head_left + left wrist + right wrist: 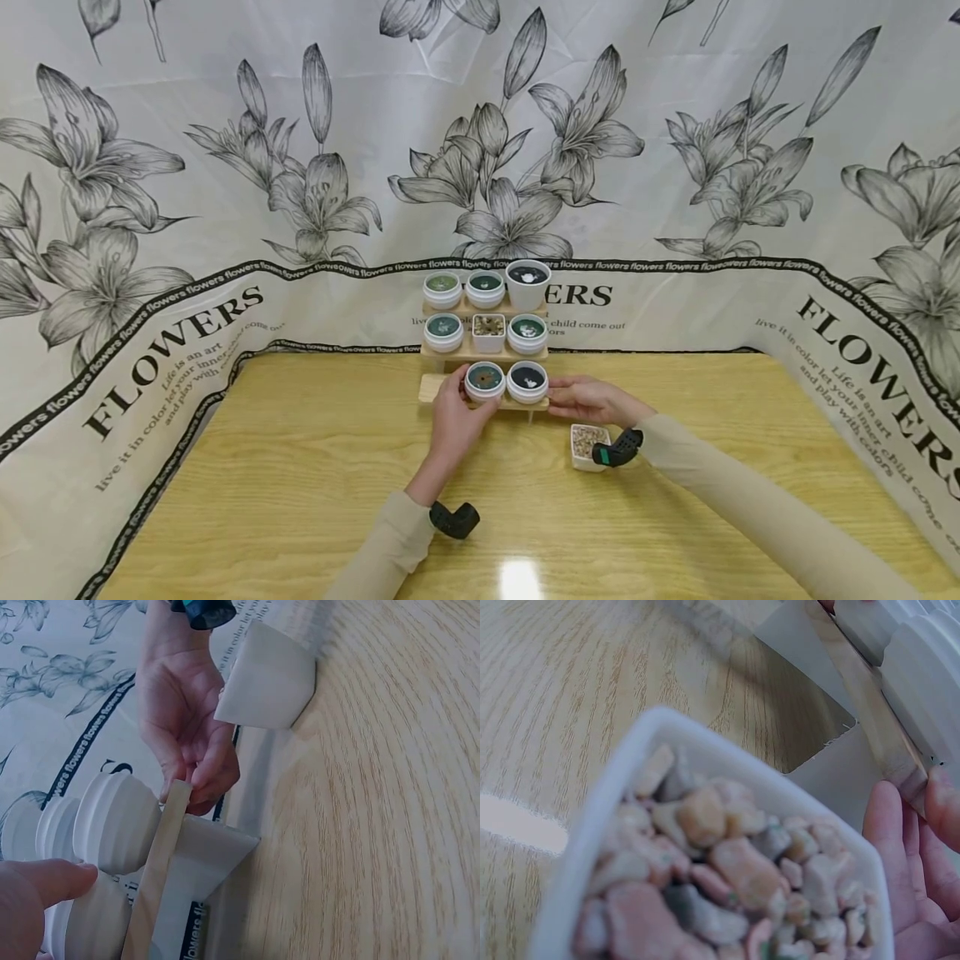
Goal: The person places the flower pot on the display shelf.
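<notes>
A three-tier wooden stand [430, 388] holds small white pots. On its lowest board, my left hand [459, 423] grips a round white pot [485, 395] with a teal and brown top, thumb at the near side. A similar pot [527, 395] with a dark top stands right beside it. My right hand [588, 400] pinches the right end of that lowest board [159, 870] between thumb and fingers, which shows in both wrist views. Close below the right wrist, a square white pot [727, 742] full of mixed pebbles [742, 874] rests on the table.
The middle tier bears two round pots and a square pot [489, 342] between them. Two round pots and a taller pot [528, 292] stand on the top tier. Behind the wooden table [315, 467] hangs a flower-print cloth [337, 317].
</notes>
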The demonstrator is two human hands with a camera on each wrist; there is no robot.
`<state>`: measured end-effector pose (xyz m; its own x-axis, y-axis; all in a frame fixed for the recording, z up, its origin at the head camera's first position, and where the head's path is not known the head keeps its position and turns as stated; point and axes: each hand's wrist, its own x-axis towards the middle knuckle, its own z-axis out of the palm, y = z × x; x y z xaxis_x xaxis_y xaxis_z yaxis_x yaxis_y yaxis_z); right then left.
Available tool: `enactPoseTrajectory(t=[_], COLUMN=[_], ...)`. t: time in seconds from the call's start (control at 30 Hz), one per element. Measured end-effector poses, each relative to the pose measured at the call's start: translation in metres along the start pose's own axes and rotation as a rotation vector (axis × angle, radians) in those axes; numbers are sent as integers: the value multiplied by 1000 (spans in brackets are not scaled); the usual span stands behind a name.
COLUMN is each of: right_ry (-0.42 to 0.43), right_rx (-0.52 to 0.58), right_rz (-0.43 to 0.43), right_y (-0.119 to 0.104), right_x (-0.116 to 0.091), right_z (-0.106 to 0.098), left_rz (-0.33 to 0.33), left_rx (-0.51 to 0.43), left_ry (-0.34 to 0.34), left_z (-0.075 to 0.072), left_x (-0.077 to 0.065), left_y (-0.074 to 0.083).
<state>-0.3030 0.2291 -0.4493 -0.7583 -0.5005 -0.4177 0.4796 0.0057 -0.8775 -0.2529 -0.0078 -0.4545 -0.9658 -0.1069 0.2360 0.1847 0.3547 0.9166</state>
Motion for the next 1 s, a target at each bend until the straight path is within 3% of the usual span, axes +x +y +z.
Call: enactPoseTrajectory(t=[0.63,1.0], right_ry=[23,13], right_rx=[-4,18], right_rz=[8,8], right_y=[-1,-2], right_x=[3,1], right_z=[0,0], left_rz=[-5,76], left_rx=[-8,51], left_ry=[26,65], left_z=[-1,-2], left_x=[4,-7], left_y=[3,5])
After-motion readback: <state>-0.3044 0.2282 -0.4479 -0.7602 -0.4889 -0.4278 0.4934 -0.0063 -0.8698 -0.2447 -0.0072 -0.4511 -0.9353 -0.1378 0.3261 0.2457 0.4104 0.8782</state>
